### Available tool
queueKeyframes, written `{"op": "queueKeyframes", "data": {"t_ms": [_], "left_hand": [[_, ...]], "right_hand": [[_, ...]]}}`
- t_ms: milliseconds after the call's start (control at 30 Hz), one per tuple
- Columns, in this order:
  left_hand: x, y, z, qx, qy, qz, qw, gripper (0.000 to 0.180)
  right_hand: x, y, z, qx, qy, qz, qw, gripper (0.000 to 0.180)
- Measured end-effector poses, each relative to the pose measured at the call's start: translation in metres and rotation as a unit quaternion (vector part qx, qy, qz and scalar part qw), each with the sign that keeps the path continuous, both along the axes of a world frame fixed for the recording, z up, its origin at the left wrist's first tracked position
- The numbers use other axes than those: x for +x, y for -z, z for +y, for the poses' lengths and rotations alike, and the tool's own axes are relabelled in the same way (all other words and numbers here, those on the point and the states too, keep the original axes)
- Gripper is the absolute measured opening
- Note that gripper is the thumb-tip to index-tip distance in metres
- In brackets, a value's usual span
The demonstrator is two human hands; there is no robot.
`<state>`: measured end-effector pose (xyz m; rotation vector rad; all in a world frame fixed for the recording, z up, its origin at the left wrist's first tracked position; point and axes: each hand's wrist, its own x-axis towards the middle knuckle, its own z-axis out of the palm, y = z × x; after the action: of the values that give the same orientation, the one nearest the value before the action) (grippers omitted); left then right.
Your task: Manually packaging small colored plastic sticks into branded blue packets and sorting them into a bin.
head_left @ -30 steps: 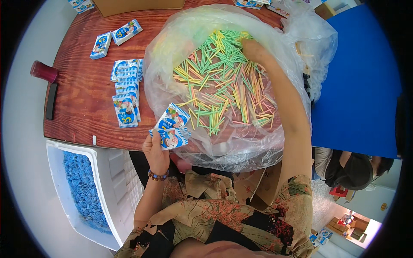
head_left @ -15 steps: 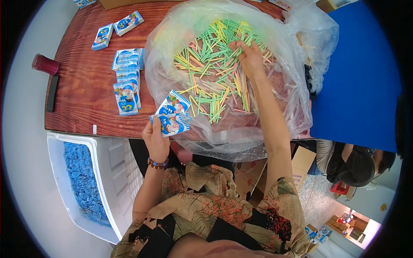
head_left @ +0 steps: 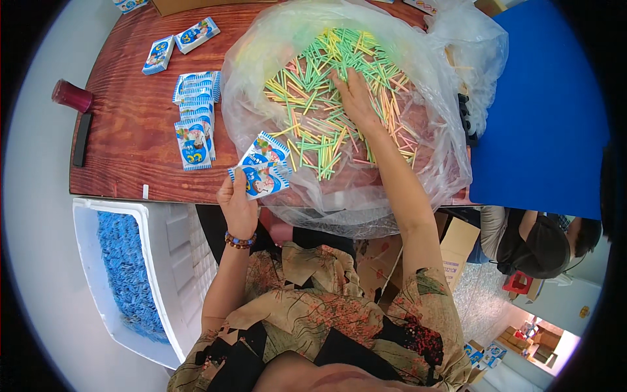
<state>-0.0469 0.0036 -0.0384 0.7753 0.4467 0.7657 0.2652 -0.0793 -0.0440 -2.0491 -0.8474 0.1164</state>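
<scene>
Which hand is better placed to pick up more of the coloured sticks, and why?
Right. The right hand already rests on the coloured sticks inside the clear plastic bag, while the left hand is occupied holding small blue-and-white packets.

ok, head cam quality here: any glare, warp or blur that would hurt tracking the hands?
Head view: strong fisheye, the wooden table edge bows and the corners are black. The clear plastic bag throws white sheen over parts of the coloured sticks. Left hand with the packets is sharp; right hand is slightly soft. Lighting is even, with no hard shadows.
</scene>
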Motion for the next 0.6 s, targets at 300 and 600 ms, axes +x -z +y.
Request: {"op": "queueKeyframes", "data": {"t_ms": [300, 600], "left_hand": [[0.004, -0.022, -0.002, -0.069, -0.060, 0.046, 0.995, 0.027], [0.032, -0.029, -0.004, -0.078, -0.068, 0.019, 0.994, 0.028]], "right_hand": [[-0.067, -0.071, -0.004, 0.240, -0.060, 0.244, 0.938, 0.028], [-0.173, -0.102, 0.014, 0.494, -0.156, 0.344, 0.783, 0.020]]}}
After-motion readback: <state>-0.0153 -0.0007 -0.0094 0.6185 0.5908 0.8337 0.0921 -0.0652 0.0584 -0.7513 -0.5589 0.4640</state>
